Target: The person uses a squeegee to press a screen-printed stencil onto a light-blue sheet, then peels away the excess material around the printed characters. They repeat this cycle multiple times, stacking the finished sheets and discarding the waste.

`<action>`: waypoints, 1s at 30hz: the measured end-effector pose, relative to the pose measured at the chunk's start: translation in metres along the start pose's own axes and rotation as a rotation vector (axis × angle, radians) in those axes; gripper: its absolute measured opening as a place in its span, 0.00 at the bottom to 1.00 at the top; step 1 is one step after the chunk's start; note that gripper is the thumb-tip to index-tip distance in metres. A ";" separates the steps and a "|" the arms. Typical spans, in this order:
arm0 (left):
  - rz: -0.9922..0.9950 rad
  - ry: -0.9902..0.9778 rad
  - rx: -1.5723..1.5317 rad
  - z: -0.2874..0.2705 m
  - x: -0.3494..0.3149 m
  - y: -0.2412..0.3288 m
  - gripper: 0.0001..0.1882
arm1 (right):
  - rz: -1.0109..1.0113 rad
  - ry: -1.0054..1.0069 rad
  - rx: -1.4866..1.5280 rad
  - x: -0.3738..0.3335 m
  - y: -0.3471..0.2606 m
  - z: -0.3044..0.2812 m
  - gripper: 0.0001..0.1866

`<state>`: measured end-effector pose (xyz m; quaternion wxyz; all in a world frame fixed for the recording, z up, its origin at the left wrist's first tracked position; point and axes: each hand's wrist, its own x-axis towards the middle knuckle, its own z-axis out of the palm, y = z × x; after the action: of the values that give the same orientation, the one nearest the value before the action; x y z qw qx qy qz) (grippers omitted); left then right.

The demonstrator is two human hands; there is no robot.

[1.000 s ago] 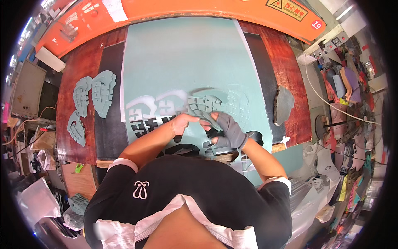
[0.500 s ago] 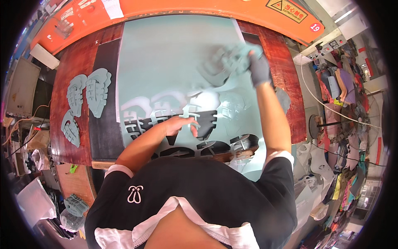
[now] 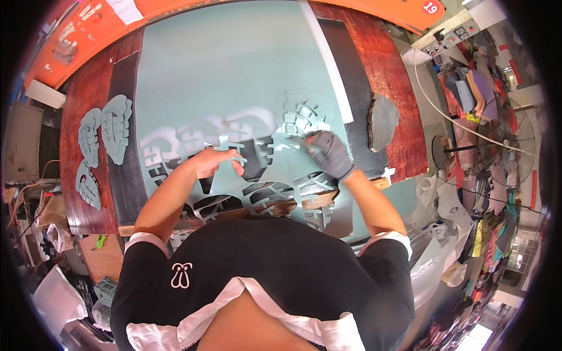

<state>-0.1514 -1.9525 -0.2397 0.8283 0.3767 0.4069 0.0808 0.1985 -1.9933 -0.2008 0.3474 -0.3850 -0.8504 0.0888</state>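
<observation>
A grey-green sheet (image 3: 234,58) covers the middle of the worktable, with a row of slotted, rounded cut-outs near me. My bare left hand (image 3: 218,162) lies over these openings, fingers spread around thin strips of the sheet. To its right, my gloved right hand (image 3: 331,155) has its fingers bent and drawn together at the lower end of a slotted cut shape (image 3: 303,118). What its fingertips pinch is hidden. Several loose grey-green slotted pieces (image 3: 116,128) lie at the table's left. A thick, dark, rounded block (image 3: 383,123) sits on the right side.
The table (image 3: 401,88) is reddish wood with black boards (image 3: 124,76) beside the sheet. An orange machine beam (image 3: 374,9) crosses the far side, with a control box (image 3: 451,38) at far right. Heaps of coloured scraps (image 3: 468,111) fill the right; clear bags (image 3: 55,298) lie lower left.
My right hand has come down and left from the far right of the sheet, where it held blurred grey-green pieces. My view has shifted right; the dark block is now uncovered.
</observation>
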 end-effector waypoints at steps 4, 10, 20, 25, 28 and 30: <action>0.404 0.745 0.721 0.045 -0.040 -0.004 0.18 | 0.170 0.108 -0.027 -0.030 0.005 0.024 0.16; 0.602 0.510 0.502 0.116 -0.005 -0.005 0.28 | 0.263 0.150 0.117 -0.025 0.011 0.024 0.11; 0.113 -0.248 -0.340 0.087 0.086 0.013 0.19 | 0.259 0.058 0.253 -0.035 0.003 0.020 0.14; 0.022 -0.094 -0.392 0.080 0.091 0.017 0.18 | 0.191 0.027 0.146 -0.046 -0.011 0.009 0.29; 0.106 -0.052 -0.374 0.084 0.084 0.026 0.18 | 0.333 0.020 0.267 -0.039 -0.011 0.007 0.26; 0.091 -0.039 -0.310 0.090 0.075 0.035 0.18 | 0.608 0.022 0.379 -0.030 0.003 0.006 0.22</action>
<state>-0.0303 -1.9449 -0.2264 0.8797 0.2639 0.3559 0.1729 0.2100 -2.0120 -0.2220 0.3795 -0.5502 -0.6614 0.3403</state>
